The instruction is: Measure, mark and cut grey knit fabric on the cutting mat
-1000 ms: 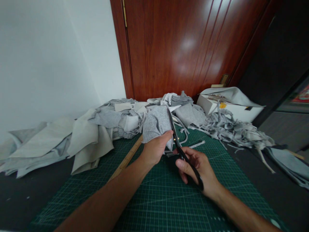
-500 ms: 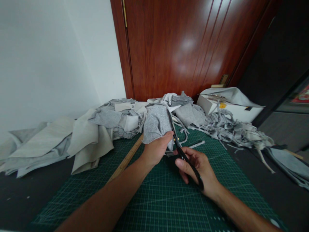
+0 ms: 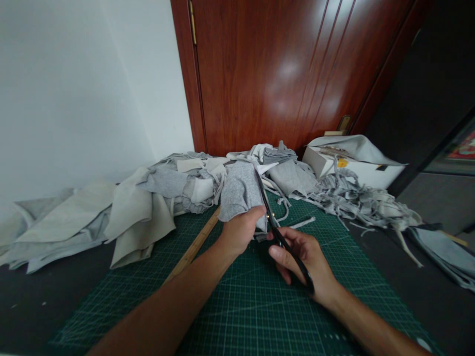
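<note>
My left hand (image 3: 241,230) grips the lower edge of a grey fabric piece (image 3: 241,188), thumb on top, above the cutting mat. In my right hand (image 3: 302,254) is a pair of black scissors (image 3: 280,237), with fingers through the handles. The blades point away from me and run along the fabric's right edge, close to my left thumb. They look nearly closed. A narrow grey strip (image 3: 302,222) lies on the mat to the right of the scissors. Fingers of my left hand under the fabric are hidden.
Under my hands is a green gridded cutting mat (image 3: 256,306). A wooden ruler (image 3: 195,247) lies left of the fabric. Beige and grey cloth (image 3: 137,217) is heaped at left and back. Tangled strips (image 3: 356,193) lie at right before a white box (image 3: 378,173). Behind stands a wooden door (image 3: 260,74).
Both hands stay in nearly the same place. The scissors' blades have shifted slightly left at the tip and appear a little more closed along the fabric edge.
</note>
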`<state>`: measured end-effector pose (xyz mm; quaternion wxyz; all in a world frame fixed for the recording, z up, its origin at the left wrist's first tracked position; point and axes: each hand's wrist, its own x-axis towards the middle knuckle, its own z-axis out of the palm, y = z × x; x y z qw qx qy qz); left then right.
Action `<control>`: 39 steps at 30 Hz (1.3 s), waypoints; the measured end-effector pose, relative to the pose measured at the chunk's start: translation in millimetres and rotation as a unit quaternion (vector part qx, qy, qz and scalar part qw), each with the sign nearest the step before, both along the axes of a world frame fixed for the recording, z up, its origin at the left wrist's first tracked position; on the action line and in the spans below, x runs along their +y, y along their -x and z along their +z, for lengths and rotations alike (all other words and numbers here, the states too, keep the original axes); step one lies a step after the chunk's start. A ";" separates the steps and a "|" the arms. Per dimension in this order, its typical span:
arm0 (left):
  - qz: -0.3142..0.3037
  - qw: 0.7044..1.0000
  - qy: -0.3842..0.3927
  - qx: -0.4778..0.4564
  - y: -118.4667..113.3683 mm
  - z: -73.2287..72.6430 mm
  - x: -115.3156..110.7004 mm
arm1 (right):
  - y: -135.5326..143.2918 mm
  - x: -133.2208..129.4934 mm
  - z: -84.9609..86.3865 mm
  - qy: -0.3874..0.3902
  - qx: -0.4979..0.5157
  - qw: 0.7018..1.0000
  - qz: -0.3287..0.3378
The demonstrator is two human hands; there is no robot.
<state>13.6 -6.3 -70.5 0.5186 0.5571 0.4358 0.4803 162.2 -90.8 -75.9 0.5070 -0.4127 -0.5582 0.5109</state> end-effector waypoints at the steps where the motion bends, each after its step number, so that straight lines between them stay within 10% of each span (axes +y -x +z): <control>1: 0.008 1.000 -0.002 -0.004 -0.2 0.2 0.2 | -0.1 0.0 -0.3 0.001 0.000 1.000 0.002; 39: -0.046 0.999 0.006 0.008 0.2 -1.5 0.5 | -0.7 1.6 1.5 0.011 -0.027 1.000 0.004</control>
